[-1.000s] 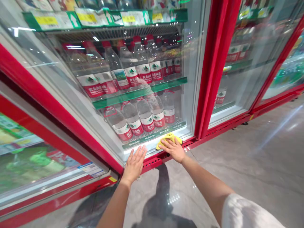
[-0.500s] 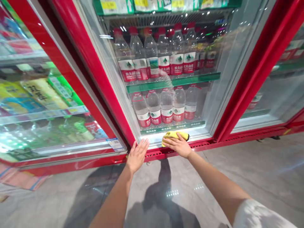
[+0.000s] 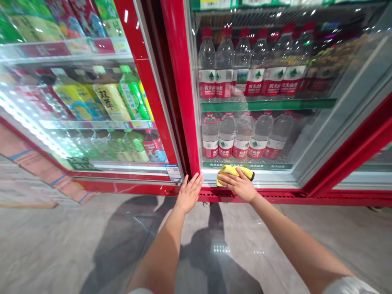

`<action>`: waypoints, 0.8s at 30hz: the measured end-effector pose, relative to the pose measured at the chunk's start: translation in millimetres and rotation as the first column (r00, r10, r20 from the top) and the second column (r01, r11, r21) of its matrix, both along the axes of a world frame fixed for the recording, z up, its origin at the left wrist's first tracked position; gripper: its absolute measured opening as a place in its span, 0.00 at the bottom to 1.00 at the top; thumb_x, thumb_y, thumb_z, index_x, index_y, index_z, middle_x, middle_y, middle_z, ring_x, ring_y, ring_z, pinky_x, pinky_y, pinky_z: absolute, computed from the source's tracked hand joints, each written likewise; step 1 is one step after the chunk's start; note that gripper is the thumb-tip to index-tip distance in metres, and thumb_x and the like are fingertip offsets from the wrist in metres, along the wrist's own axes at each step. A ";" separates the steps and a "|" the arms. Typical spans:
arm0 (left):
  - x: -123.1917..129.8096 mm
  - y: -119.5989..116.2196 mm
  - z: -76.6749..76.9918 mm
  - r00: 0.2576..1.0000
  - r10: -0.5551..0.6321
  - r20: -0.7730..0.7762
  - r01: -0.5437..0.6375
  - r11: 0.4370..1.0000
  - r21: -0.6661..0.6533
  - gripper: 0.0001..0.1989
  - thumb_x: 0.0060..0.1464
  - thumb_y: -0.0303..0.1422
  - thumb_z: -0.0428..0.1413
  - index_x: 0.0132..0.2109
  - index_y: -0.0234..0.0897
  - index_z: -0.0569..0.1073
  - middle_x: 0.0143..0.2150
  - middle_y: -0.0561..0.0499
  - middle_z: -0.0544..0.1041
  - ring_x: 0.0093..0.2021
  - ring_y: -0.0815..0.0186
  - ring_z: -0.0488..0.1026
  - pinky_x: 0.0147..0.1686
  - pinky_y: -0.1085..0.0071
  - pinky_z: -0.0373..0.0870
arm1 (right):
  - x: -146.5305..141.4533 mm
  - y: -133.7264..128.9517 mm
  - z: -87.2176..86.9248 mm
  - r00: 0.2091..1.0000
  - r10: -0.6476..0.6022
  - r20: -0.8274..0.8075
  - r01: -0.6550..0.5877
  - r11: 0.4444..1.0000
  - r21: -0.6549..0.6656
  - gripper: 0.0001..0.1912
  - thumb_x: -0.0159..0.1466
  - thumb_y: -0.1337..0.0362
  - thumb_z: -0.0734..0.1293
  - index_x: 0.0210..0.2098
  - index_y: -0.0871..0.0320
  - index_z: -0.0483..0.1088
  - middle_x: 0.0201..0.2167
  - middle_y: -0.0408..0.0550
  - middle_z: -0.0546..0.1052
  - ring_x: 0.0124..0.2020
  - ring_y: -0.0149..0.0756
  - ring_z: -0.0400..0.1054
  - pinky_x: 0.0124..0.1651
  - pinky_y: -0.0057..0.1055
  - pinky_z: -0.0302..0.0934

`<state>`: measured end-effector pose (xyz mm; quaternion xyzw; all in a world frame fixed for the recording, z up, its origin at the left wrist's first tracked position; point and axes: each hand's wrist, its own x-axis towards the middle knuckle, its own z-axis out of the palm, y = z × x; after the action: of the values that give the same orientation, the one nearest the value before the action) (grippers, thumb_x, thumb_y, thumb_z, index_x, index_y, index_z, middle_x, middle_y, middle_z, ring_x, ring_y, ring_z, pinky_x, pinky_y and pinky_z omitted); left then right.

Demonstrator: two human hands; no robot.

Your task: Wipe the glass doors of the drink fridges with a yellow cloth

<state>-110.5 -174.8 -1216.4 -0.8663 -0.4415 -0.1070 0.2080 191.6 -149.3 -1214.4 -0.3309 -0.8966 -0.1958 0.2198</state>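
Observation:
With my right hand I press a folded yellow cloth with a dark edge against the lower part of a glass fridge door. My fingers lie over the cloth's front. My left hand rests with fingers stretched out on the bottom corner of the red door frame, holding nothing. Behind the glass, water bottles with red and white labels stand in two rows. A green shelf edge runs between the rows.
To the left, another fridge holds drink bottles in several colours, and a price tag is stuck low on its door. Stacked cartons stand at the far left. Below the red base lies a grey shiny floor.
The view has turned left, so the left fridge and the cartons show more fully. My left hand stays by the frame's corner; my right hand stays on the cloth at the door's bottom.

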 end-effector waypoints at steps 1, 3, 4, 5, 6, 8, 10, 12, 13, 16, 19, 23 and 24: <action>-2.5 -0.8 -0.1 1.000 0.004 -0.005 -0.004 1.000 -0.003 0.36 0.61 0.26 0.49 0.75 0.35 0.55 0.76 0.46 0.58 0.77 0.60 0.49 0.76 0.48 0.40 | -1.2 2.5 3.7 1.000 -0.003 -0.019 0.004 0.999 0.034 0.25 0.74 0.67 0.60 0.67 0.41 0.65 0.67 0.38 0.70 0.67 0.34 0.64 0.78 0.49 0.28; -8.2 -2.3 0.1 1.000 0.014 -0.013 -0.014 1.000 -0.006 0.36 0.61 0.26 0.49 0.75 0.35 0.53 0.76 0.46 0.57 0.77 0.60 0.48 0.76 0.48 0.41 | -10.9 8.0 12.1 0.996 -0.023 -0.081 0.031 0.994 0.102 0.24 0.74 0.66 0.60 0.67 0.42 0.65 0.68 0.40 0.70 0.69 0.36 0.62 0.78 0.51 0.24; -11.3 -3.1 0.0 1.000 0.024 -0.010 -0.024 1.000 -0.005 0.36 0.61 0.26 0.48 0.75 0.35 0.52 0.76 0.46 0.57 0.77 0.60 0.48 0.76 0.49 0.42 | -18.9 10.2 15.2 0.994 -0.028 -0.105 0.041 0.992 0.122 0.24 0.74 0.65 0.61 0.68 0.42 0.64 0.68 0.41 0.69 0.70 0.37 0.61 0.78 0.51 0.24; -14.3 -4.1 -0.3 0.999 0.038 -0.002 -0.038 0.999 -0.002 0.36 0.62 0.26 0.48 0.76 0.35 0.51 0.76 0.46 0.57 0.77 0.61 0.48 0.76 0.49 0.42 | -27.7 11.7 16.5 0.993 -0.026 -0.114 0.040 0.991 0.128 0.24 0.74 0.65 0.61 0.68 0.42 0.64 0.69 0.41 0.69 0.71 0.37 0.59 0.78 0.51 0.25; -17.2 -5.1 -0.8 0.998 0.054 0.010 -0.054 0.999 0.001 0.37 0.62 0.26 0.48 0.76 0.35 0.51 0.76 0.46 0.57 0.77 0.61 0.49 0.76 0.49 0.42 | -36.3 12.3 15.7 0.994 -0.016 -0.106 0.029 0.992 0.125 0.25 0.74 0.65 0.62 0.68 0.43 0.64 0.69 0.42 0.68 0.71 0.37 0.59 0.78 0.51 0.26; -21.9 -7.0 -2.1 0.996 0.080 0.034 -0.080 0.997 0.005 0.37 0.62 0.25 0.48 0.76 0.33 0.50 0.76 0.46 0.57 0.77 0.60 0.49 0.76 0.50 0.42 | -48.6 11.2 7.3 0.998 0.028 -0.055 -0.022 0.994 0.108 0.24 0.74 0.66 0.62 0.67 0.45 0.65 0.69 0.42 0.68 0.70 0.37 0.60 0.78 0.48 0.28; -24.7 -8.3 -3.1 0.995 0.089 0.048 -0.089 0.996 0.004 0.38 0.61 0.25 0.48 0.76 0.33 0.49 0.76 0.46 0.56 0.77 0.60 0.49 0.76 0.50 0.43 | -52.1 8.4 -6.5 0.995 0.099 0.014 -0.100 0.990 0.097 0.22 0.74 0.67 0.61 0.65 0.47 0.68 0.68 0.42 0.69 0.67 0.35 0.64 0.78 0.45 0.31; -25.5 -8.5 -3.1 0.995 0.088 0.056 -0.089 0.996 0.006 0.38 0.61 0.25 0.49 0.76 0.32 0.50 0.77 0.46 0.55 0.77 0.60 0.49 0.76 0.50 0.43 | -50.4 6.2 -19.2 0.987 0.151 0.062 -0.156 0.984 0.091 0.21 0.74 0.68 0.61 0.63 0.49 0.70 0.67 0.43 0.70 0.64 0.33 0.67 0.78 0.44 0.34; -25.4 -8.2 -2.8 0.995 0.085 0.059 -0.086 0.996 0.009 0.37 0.61 0.25 0.49 0.76 0.32 0.50 0.77 0.46 0.55 0.77 0.60 0.49 0.76 0.50 0.42 | -49.7 5.8 -23.5 0.985 0.158 0.076 -0.164 0.983 0.085 0.21 0.73 0.68 0.61 0.63 0.50 0.70 0.67 0.44 0.71 0.64 0.33 0.68 0.78 0.43 0.35; -24.7 -6.6 -1.8 0.995 0.075 0.070 -0.077 0.997 0.024 0.37 0.61 0.24 0.49 0.75 0.32 0.51 0.77 0.47 0.55 0.78 0.60 0.48 0.76 0.51 0.42 | -55.2 6.6 -28.0 0.989 0.128 0.077 -0.133 0.989 0.065 0.22 0.73 0.68 0.62 0.64 0.49 0.69 0.68 0.45 0.70 0.65 0.34 0.67 0.77 0.44 0.38; -24.6 -5.3 -2.7 0.994 0.071 0.082 -0.073 0.997 0.032 0.36 0.61 0.24 0.48 0.75 0.32 0.51 0.76 0.46 0.56 0.77 0.60 0.48 0.76 0.51 0.43 | -67.7 7.8 -29.8 0.991 0.119 0.067 -0.124 0.990 0.072 0.22 0.73 0.68 0.62 0.64 0.50 0.69 0.68 0.45 0.69 0.66 0.35 0.66 0.78 0.45 0.36; -24.8 -4.2 -5.4 0.992 0.074 0.100 -0.078 0.996 0.038 0.36 0.61 0.22 0.47 0.75 0.32 0.52 0.76 0.45 0.57 0.77 0.60 0.50 0.76 0.51 0.45 | -75.6 7.9 -42.2 0.975 0.196 0.105 -0.205 0.975 0.087 0.21 0.72 0.70 0.62 0.61 0.53 0.72 0.68 0.45 0.70 0.65 0.34 0.67 0.78 0.44 0.34; -24.9 -4.0 -5.6 0.992 0.071 0.103 -0.075 0.996 0.041 0.35 0.62 0.22 0.46 0.75 0.32 0.52 0.76 0.45 0.58 0.77 0.60 0.50 0.76 0.51 0.45 | -76.4 8.0 -46.0 0.971 0.212 0.111 -0.222 0.971 0.086 0.20 0.71 0.71 0.63 0.60 0.53 0.73 0.68 0.45 0.70 0.65 0.34 0.67 0.78 0.44 0.35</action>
<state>-135.4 -178.8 -1222.0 -0.8381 -0.4804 -0.1528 0.2084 115.1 -141.3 -1260.4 -0.2094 -0.9268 -0.2306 0.2101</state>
